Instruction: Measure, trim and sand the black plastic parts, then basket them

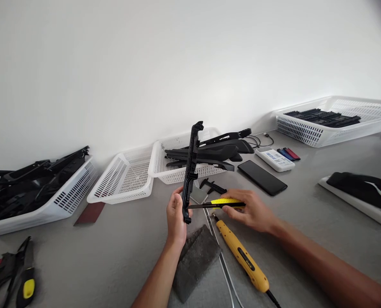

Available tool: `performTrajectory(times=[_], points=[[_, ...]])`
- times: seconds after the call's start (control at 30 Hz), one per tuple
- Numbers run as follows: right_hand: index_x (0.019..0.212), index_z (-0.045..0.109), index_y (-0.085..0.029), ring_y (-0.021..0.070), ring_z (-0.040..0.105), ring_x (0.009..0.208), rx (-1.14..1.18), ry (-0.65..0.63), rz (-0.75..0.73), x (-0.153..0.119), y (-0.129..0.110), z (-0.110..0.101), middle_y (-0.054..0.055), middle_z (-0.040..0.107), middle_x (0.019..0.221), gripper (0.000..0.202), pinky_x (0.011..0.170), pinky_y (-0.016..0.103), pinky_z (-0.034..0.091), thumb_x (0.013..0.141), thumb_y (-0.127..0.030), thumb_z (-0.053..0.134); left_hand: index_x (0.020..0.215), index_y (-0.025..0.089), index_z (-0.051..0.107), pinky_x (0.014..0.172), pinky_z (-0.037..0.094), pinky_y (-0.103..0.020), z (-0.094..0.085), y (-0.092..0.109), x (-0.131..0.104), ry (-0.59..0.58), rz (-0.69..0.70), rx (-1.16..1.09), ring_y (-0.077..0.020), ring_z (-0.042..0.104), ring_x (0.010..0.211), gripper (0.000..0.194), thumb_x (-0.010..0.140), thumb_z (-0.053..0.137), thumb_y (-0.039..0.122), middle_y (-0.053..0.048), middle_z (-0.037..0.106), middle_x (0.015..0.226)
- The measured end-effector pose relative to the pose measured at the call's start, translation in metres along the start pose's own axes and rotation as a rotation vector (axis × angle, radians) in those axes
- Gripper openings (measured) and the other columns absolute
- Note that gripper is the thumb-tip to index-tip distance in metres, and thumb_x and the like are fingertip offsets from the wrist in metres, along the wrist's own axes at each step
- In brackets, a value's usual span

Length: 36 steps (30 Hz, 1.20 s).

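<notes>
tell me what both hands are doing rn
Left hand: closed, holding a black plastic part.
Right hand: closed, holding a yellow-and-black utility knife.

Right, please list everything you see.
Long part: one, black, left hand
Knife: one, yellow-black, right hand
Baskets: four, white, along wall
Loose parts: many, black, three baskets
Sheet: one, maroon, left
Caliper: one, black, centre
Square piece: one, grey, centre
Phone: one, black, right
Box: one, white, beyond phone
Sticks: three, blue and red, beside box
Cable: one, black, behind box
Corded tool: one, yellow, below knife
Block: one, dark grey, front
Strips: count unclear, silver, centre
Handled tool: one, black-yellow, front left
Tray: one, white, right, holding black item
Table: one, grey, underneath
Hands: two, bare, centre
</notes>
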State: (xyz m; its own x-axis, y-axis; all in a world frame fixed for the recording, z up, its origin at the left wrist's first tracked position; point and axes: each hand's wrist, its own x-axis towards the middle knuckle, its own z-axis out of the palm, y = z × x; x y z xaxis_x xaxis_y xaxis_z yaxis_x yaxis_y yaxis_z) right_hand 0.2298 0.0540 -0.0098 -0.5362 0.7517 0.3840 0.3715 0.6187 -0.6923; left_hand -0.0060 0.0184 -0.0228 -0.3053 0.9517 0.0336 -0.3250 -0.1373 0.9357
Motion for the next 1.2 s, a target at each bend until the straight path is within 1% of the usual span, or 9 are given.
performTrajectory(times=[0.23, 0.37, 0.53, 0.7, 0.83, 0.93, 1.0, 1.1, 1.2], points=[[0.11, 0.072, -0.02, 0.0197, 0.069, 0.081, -0.077, 0.127, -0.079, -0.002, 0.002, 0.003, 0.007, 0.075, 0.096, 0.019, 0.073, 0.031, 0.052, 0.102, -0.032, 0.059, 0.117, 0.018, 0.066, 0.046, 0.031, -0.019, 0.006, 0.003, -0.004, -0.034, 0.003, -0.013, -0.0079, 0.036, 0.046, 0.063, 0.09, 0.067, 0.075, 0.007, 0.049, 0.057], [0.11, 0.071, -0.021, 0.0203, 0.069, 0.084, -0.089, 0.083, -0.154, -0.003, 0.0, 0.003, 0.007, 0.074, 0.097, 0.017, 0.074, 0.031, 0.053, 0.102, -0.029, 0.06, 0.115, 0.019, 0.067, 0.046, 0.031, -0.019, 0.009, 0.006, -0.006, 0.013, -0.027, -0.055, -0.0073, 0.038, 0.047, 0.063, 0.086, 0.072, 0.075, 0.007, 0.047, 0.06], [0.11, 0.071, -0.022, 0.0196, 0.069, 0.081, -0.11, 0.145, -0.131, -0.003, 0.0, 0.004, 0.007, 0.075, 0.097, 0.016, 0.073, 0.031, 0.052, 0.102, -0.03, 0.059, 0.114, 0.019, 0.068, 0.046, 0.03, -0.019, 0.008, 0.005, -0.005, -0.006, 0.01, -0.078, -0.0077, 0.037, 0.048, 0.059, 0.088, 0.071, 0.073, 0.007, 0.046, 0.058], [0.111, 0.072, -0.022, 0.02, 0.069, 0.081, -0.115, 0.127, -0.13, -0.003, 0.0, 0.004, 0.007, 0.075, 0.097, 0.018, 0.074, 0.032, 0.053, 0.102, -0.031, 0.059, 0.114, 0.021, 0.066, 0.047, 0.029, -0.019, 0.008, 0.003, -0.005, -0.01, -0.004, -0.088, -0.0075, 0.035, 0.047, 0.058, 0.089, 0.07, 0.073, 0.007, 0.047, 0.058], [0.111, 0.073, -0.022, 0.0202, 0.07, 0.081, -0.122, 0.189, -0.108, -0.003, -0.001, 0.003, 0.007, 0.075, 0.097, 0.018, 0.074, 0.032, 0.054, 0.103, -0.031, 0.059, 0.113, 0.02, 0.065, 0.047, 0.028, -0.02, 0.009, 0.005, -0.005, -0.022, -0.006, -0.091, -0.0079, 0.034, 0.048, 0.058, 0.089, 0.069, 0.073, 0.007, 0.045, 0.057], [0.111, 0.072, -0.022, 0.0203, 0.07, 0.082, -0.115, 0.14, -0.118, -0.003, 0.0, 0.005, 0.007, 0.075, 0.098, 0.019, 0.074, 0.031, 0.054, 0.102, -0.032, 0.059, 0.115, 0.02, 0.065, 0.047, 0.028, -0.02, 0.008, 0.005, -0.005, -0.017, -0.01, -0.088, -0.0079, 0.033, 0.048, 0.058, 0.09, 0.069, 0.072, 0.008, 0.045, 0.057], [0.111, 0.073, -0.022, 0.0208, 0.071, 0.083, -0.129, 0.156, -0.085, -0.003, 0.003, 0.005, 0.007, 0.076, 0.098, 0.02, 0.075, 0.032, 0.054, 0.102, -0.033, 0.059, 0.115, 0.02, 0.065, 0.048, 0.028, -0.02, 0.008, 0.005, -0.005, -0.025, -0.008, -0.085, -0.0081, 0.033, 0.048, 0.057, 0.091, 0.069, 0.071, 0.007, 0.045, 0.057], [0.111, 0.073, -0.021, 0.0218, 0.071, 0.084, -0.171, 0.246, 0.009, -0.003, 0.009, 0.006, 0.007, 0.075, 0.097, 0.021, 0.077, 0.032, 0.054, 0.102, -0.034, 0.06, 0.115, 0.02, 0.065, 0.048, 0.028, -0.02, 0.009, 0.006, -0.006, -0.035, -0.004, -0.082, -0.008, 0.033, 0.048, 0.055, 0.092, 0.068, 0.071, 0.007, 0.046, 0.056], [0.111, 0.072, -0.02, 0.0223, 0.071, 0.084, -0.183, 0.254, 0.043, -0.003, 0.012, 0.006, 0.007, 0.075, 0.097, 0.022, 0.076, 0.032, 0.053, 0.102, -0.035, 0.059, 0.112, 0.02, 0.065, 0.048, 0.027, -0.02, 0.009, 0.007, -0.005, -0.039, -0.012, -0.091, -0.0075, 0.032, 0.047, 0.054, 0.092, 0.068, 0.07, 0.007, 0.046, 0.056]])
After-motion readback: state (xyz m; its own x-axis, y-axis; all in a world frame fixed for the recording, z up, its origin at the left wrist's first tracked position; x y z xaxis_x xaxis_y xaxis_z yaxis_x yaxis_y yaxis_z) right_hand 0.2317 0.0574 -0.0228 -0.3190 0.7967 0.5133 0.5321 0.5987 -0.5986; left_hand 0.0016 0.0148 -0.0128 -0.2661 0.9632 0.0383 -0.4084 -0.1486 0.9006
